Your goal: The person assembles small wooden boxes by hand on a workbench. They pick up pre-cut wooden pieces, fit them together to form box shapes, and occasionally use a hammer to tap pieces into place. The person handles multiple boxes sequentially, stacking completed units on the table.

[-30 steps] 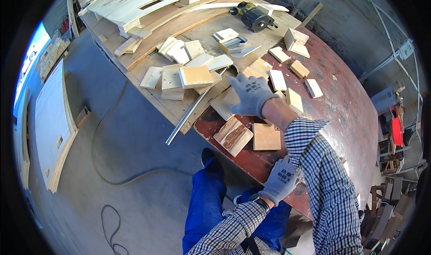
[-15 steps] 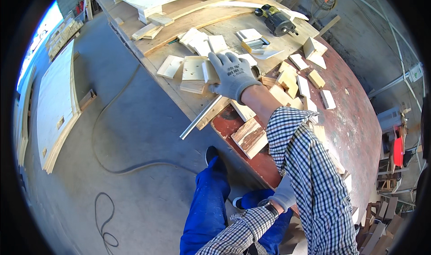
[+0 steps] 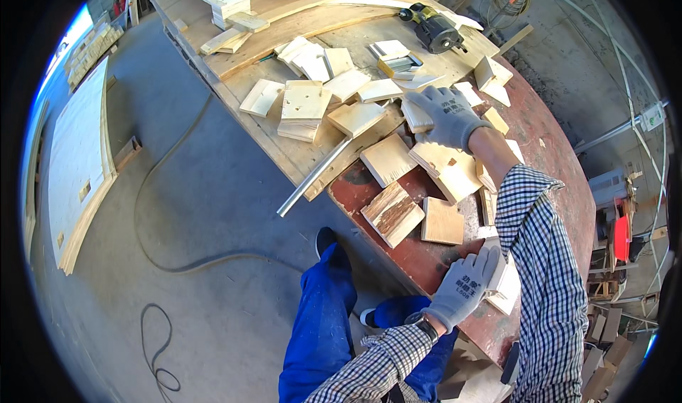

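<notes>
Sorting step: our right hand (image 3: 449, 117) grips one wood block (image 3: 417, 116) on the counter (image 3: 554, 140), left hand (image 3: 465, 286) clasps a block stack (image 3: 506, 284); next, a clean lift.

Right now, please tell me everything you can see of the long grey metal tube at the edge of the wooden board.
The long grey metal tube looks like dull, plain metal, straight and slim. It lies flat and slanted on the large pale wooden board, its lower end sticking out past the board's edge over the concrete floor. Its upper end reaches under a square pale wood block. Neither hand touches it.
</notes>
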`<control>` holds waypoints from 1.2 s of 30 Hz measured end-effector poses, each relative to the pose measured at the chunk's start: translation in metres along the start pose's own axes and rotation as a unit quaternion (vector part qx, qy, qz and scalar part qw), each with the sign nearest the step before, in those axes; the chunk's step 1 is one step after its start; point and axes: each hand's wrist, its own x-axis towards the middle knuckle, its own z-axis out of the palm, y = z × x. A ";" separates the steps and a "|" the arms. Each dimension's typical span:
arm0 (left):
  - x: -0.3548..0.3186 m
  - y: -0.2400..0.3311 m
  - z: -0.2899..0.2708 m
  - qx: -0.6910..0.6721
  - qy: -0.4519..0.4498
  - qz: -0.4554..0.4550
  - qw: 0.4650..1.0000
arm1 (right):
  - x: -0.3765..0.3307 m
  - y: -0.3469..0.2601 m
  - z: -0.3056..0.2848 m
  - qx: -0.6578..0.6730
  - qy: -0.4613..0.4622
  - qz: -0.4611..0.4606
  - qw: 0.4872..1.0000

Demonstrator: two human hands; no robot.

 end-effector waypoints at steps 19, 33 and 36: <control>-0.001 -0.001 0.003 -0.023 0.007 0.002 1.000 | -0.003 0.000 -0.024 0.039 -0.243 -0.108 0.963; -0.016 0.006 0.012 -0.064 -0.246 -0.022 0.967 | 0.063 -0.135 -0.040 0.165 0.209 -0.097 0.959; -0.023 0.010 0.067 -0.144 -0.202 -0.060 0.967 | 0.091 -0.154 -0.055 0.157 0.060 -0.065 0.984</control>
